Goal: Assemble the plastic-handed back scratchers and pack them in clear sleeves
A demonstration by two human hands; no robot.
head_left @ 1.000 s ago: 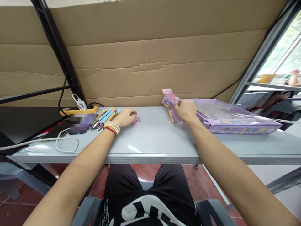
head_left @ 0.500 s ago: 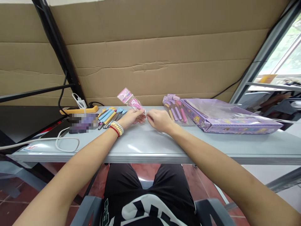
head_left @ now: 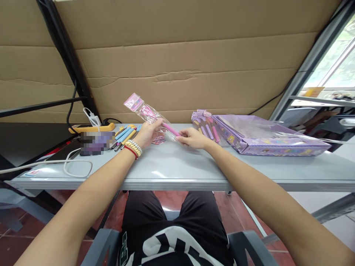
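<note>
Pink pen (head_left: 171, 129) is between the two hands, slanted above the tabletop (head_left: 177, 166), clear sleeve (head_left: 148, 111) around its upper part. Left hand (head_left: 151, 133) grips sleeve and pen mid-length; right hand (head_left: 192, 138) pinches the pen's lower end, probably so the two-point hold steadies pen and slippery film. Can't tell if that lower end is outside the film. Loose pens (head_left: 124, 136) lie bunched at left, bagged pens (head_left: 209, 129) at right against the purple box (head_left: 280, 148); likely grouped to keep the two sets apart and the middle free for working. Text: pink header (head_left: 134, 102) on the sleeve is printed, too small to read. Box has a cartoon-like pattern, no legible brand. White shirt print (head_left: 177, 245) unreadable.
</note>
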